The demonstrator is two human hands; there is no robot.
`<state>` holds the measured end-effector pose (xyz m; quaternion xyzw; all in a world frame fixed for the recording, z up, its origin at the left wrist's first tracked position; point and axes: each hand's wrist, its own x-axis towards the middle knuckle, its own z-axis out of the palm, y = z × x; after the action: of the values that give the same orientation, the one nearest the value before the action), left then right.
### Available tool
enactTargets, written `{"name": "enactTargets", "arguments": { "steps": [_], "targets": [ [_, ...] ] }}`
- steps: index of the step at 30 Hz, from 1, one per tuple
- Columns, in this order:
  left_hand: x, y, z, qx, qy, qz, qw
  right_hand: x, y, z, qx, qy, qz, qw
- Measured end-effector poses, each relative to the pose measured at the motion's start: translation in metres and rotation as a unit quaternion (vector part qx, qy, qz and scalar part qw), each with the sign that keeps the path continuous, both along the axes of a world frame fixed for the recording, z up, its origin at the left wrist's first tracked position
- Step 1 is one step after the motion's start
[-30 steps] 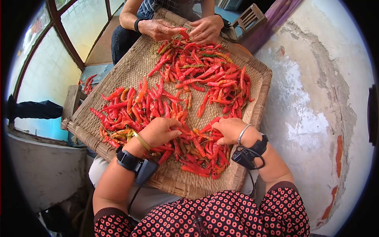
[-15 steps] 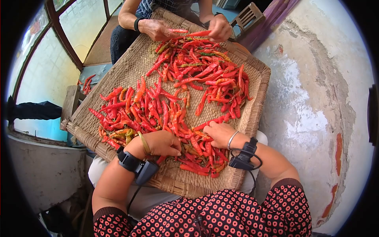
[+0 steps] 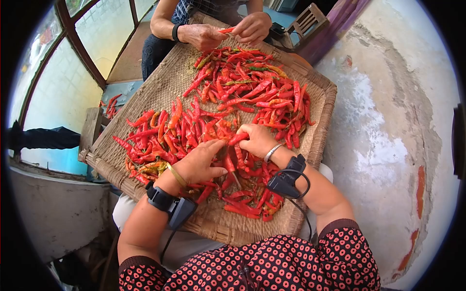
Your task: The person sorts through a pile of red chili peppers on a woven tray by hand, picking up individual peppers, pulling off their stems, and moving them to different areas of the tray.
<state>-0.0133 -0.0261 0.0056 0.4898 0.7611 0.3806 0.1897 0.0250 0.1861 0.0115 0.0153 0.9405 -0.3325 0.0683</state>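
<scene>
Red chili peppers (image 3: 179, 133) lie heaped on a woven tray (image 3: 228, 224). My right hand (image 3: 259, 141), with a silver bangle at its wrist, pinches a red chili pepper (image 3: 238, 138) over the middle of the near heap. To its left, my left hand (image 3: 196, 162) has its thumb and fingers apart above the peppers, with nothing clearly held. A gold bangle (image 3: 175, 174) circles that wrist. Some loose red peppers (image 3: 242, 206) lie between my forearms, close to the tray's near edge.
Across the tray, another person's hands (image 3: 228, 32) hold a red pepper over the far heap (image 3: 252, 82). A rough plastered wall (image 3: 378, 145) stands on the right, framed windows (image 3: 60, 92) on the left. A wooden chair (image 3: 307, 22) is behind.
My right hand has moved up and left, now gripping a pepper. My left hand has shifted up and right and spread its fingers. The other person's hands have come closer together.
</scene>
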Motion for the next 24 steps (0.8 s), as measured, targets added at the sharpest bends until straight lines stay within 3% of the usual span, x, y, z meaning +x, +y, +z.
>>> {"name": "enactTargets", "arguments": {
  "steps": [3, 8, 10, 11, 14, 16, 19, 21, 22, 24],
  "targets": [
    [-0.005, 0.002, -0.012, 0.077, 0.051, 0.075, 0.993, -0.003, 0.002, -0.008, -0.093, 0.064, -0.044, 0.993],
    [-0.005, 0.003, 0.004, 0.077, -0.051, 0.12, 0.989, -0.001, 0.002, 0.019, -0.117, 0.012, -0.006, 0.993],
    [-0.004, 0.004, 0.005, 0.081, -0.061, 0.121, 0.987, 0.0, -0.002, 0.043, -0.173, -0.108, -0.016, 0.979],
    [-0.004, 0.005, 0.006, 0.064, -0.095, 0.131, 0.985, 0.002, -0.004, 0.051, -0.174, -0.106, -0.018, 0.979],
    [0.001, 0.006, 0.02, 0.051, -0.192, 0.144, 0.97, 0.002, -0.012, 0.057, -0.242, -0.076, -0.015, 0.967],
    [0.003, 0.009, 0.023, 0.053, -0.254, 0.147, 0.954, 0.004, -0.017, 0.051, -0.385, -0.084, -0.062, 0.917],
    [0.003, 0.009, 0.013, 0.116, -0.308, 0.144, 0.933, 0.008, -0.025, 0.042, -0.401, -0.088, -0.057, 0.91],
    [-0.002, 0.005, 0.004, 0.054, -0.175, 0.108, 0.977, 0.007, -0.023, 0.033, -0.379, -0.082, -0.035, 0.921],
    [-0.002, 0.004, 0.005, 0.053, -0.175, 0.108, 0.977, 0.007, -0.018, 0.034, -0.321, -0.09, -0.031, 0.942],
    [-0.003, 0.002, 0.013, 0.019, -0.262, 0.136, 0.955, 0.007, -0.008, 0.032, -0.262, -0.097, -0.025, 0.96]
  ]
}}
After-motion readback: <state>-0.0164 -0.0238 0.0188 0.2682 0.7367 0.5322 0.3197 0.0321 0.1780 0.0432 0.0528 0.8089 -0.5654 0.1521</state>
